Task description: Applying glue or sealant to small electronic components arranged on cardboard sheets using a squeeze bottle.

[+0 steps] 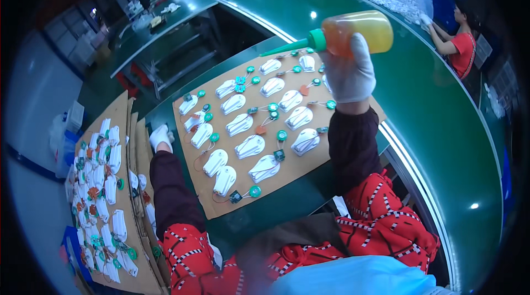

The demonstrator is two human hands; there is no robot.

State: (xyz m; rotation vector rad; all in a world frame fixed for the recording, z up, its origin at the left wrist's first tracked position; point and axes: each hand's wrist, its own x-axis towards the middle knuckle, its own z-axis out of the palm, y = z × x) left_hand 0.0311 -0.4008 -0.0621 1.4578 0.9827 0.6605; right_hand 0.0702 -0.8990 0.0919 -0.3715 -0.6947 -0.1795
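My white-gloved right hand (349,74) grasps a translucent plastic squeeze bottle (360,22) of amber liquid, its green conical nozzle (301,44) pointing left, near the far edge of a flat brown cardboard sheet (292,163). White-gloved left hand (161,138): beside the sheet; grip indeterminable.

Squeeze bottle (367,29), amber, one: one-thirty. Left hand (161,138), gloved, one: nine o'clock. Right hand (351,77), gloved, one: two o'clock. Cardboard sheet (298,167), centre: one. White housings (249,146) on it: at least sixteen. Further housings (118,224), eight o'clock: overlapping, uncountable.
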